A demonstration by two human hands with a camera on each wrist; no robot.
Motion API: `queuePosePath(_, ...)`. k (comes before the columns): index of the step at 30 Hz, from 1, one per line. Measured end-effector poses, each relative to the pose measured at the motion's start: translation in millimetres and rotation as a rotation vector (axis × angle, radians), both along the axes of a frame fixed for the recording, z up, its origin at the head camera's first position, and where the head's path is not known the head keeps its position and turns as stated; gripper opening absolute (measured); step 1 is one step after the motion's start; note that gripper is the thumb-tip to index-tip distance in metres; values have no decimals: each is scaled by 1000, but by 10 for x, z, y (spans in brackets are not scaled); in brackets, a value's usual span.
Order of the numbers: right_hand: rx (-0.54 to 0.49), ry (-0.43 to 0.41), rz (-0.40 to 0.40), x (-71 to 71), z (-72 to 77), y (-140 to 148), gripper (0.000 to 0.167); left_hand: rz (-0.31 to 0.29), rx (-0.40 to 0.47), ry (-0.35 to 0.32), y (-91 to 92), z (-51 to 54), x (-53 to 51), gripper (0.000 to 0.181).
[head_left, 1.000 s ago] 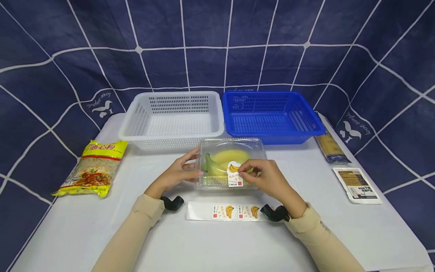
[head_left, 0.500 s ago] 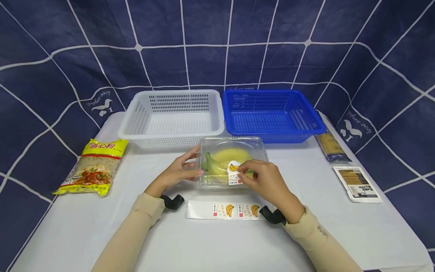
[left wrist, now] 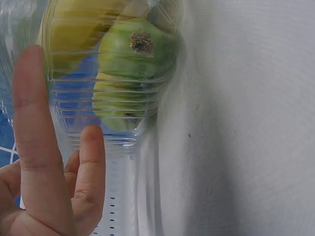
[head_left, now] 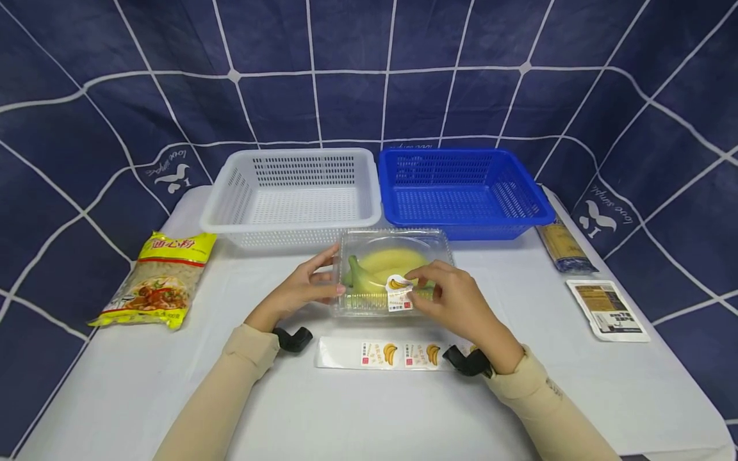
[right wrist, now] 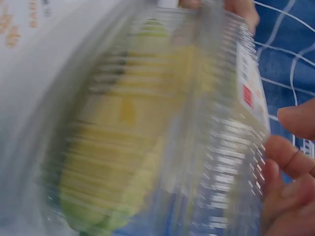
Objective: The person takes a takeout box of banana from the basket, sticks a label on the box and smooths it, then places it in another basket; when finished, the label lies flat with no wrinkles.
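We note the clear box [head_left: 364,305] on the desk [head_left: 346,410], just in front of the white basket [head_left: 288,226] and the blue basket [head_left: 467,223], with bananas [head_left: 389,262] inside. The left hand [head_left: 302,285] lies at its left side, grip wide, thumb toward the near edge. The right hand [head_left: 452,296] is at the right edge of a banana sticker [head_left: 398,293] on the near side; its grip is narrow, though we cannot tell whether thumb and forefinger pinch the sticker or only touch it. We judge the box thin, springy, rather slippery, the fruit supplying most weight and bruising easily; we favour holding low on both ribbed sides, without squeezing the lid. The sticker is probably limp and tacky, best taken by an edge.
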State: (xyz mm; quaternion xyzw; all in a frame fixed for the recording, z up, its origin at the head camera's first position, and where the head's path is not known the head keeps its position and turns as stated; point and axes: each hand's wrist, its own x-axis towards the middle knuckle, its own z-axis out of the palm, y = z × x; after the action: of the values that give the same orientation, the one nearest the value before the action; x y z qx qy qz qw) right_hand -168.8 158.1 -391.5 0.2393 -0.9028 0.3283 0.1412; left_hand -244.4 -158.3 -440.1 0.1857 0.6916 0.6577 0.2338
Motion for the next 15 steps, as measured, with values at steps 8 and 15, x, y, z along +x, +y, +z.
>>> queuePosePath(8,93,65,12,-19,-47,4,11,0,5,-7,0,-8,-2,105)
queuePosePath(15,116,91,37,-91,-127,-28,13,1,0,-7,-7,-6,4,105)
